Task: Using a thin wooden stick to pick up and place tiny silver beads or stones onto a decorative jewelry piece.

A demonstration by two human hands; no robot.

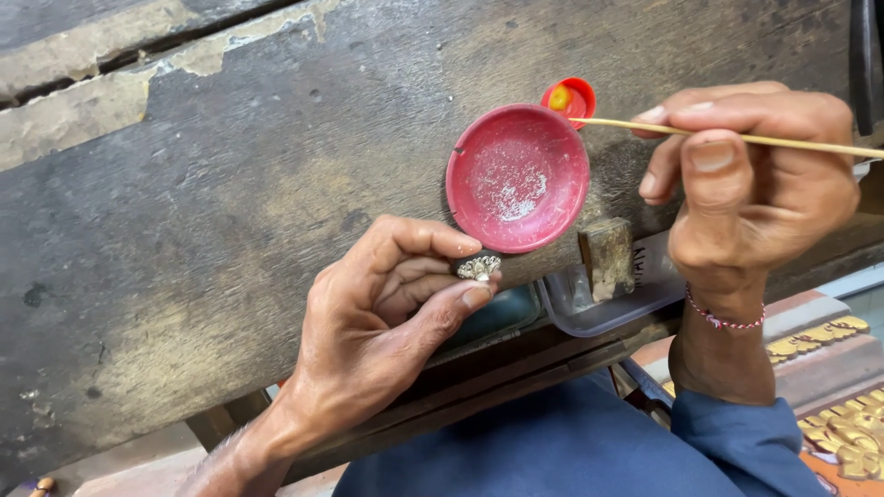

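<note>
My left hand (387, 317) pinches a small silver ornate piece (479, 268) between thumb and forefinger, at the front edge of a worn dark wooden bench (230, 212). My right hand (750, 189) grips a thin wooden stick (792, 143) like a pen. The stick's tip reaches into a small red bottle cap (569, 97) holding a yellowish dab. Between the hands lies a red shallow dish (517, 177) with pale powdery residue, just above the silver piece.
A clear plastic tray (599, 308) sits under the bench edge next to a small wooden block (608, 258). Carved gold-painted ornament on red (843, 433) shows at lower right. Blue trousers (552, 451) fill the bottom. Cracked pale patches mark the bench's far left.
</note>
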